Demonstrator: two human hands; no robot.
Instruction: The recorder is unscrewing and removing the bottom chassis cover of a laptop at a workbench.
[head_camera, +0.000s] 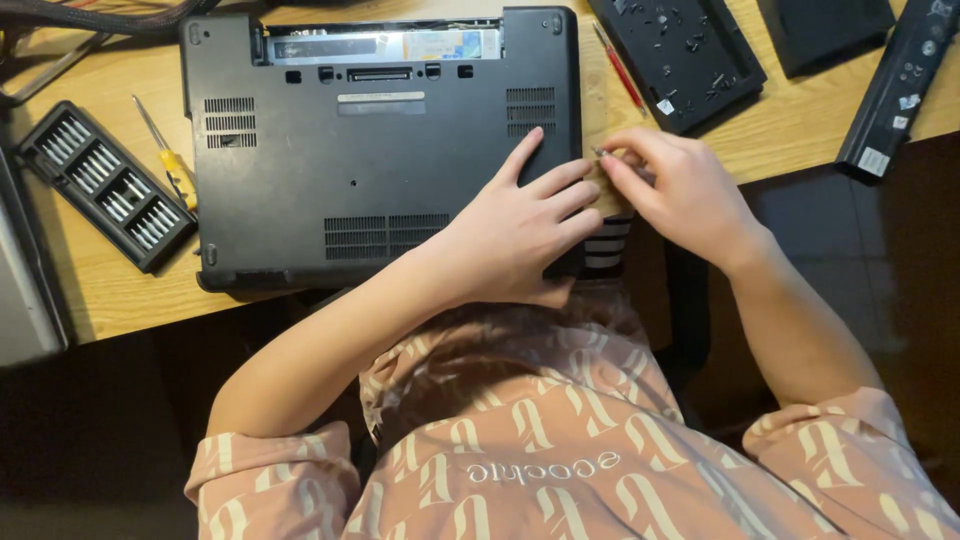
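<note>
At a wooden desk (100, 290), my left hand (520, 235) lies flat and spread on the underside of a black laptop (370, 150), fingers splayed over its right rear corner, gripping nothing; I judge it is pinning the machine so it does not slide. My right hand (675, 190) sits just off the laptop's right edge, thumb and fingertips pinched shut on a very small metallic thing (598, 153), possibly a screw, though it is too small to be sure. That piece is held at the fingertips, touching the laptop's edge and just beside my left index finger. The laptop lies upside down, its vents facing up. To its left, a yellow-handled screwdriver (170, 160) rests beside an open case of bits (105, 185). A red-handled tool (622, 70) lies near a black panel (680, 55) speckled with small parts, well clear of both hands.
</note>
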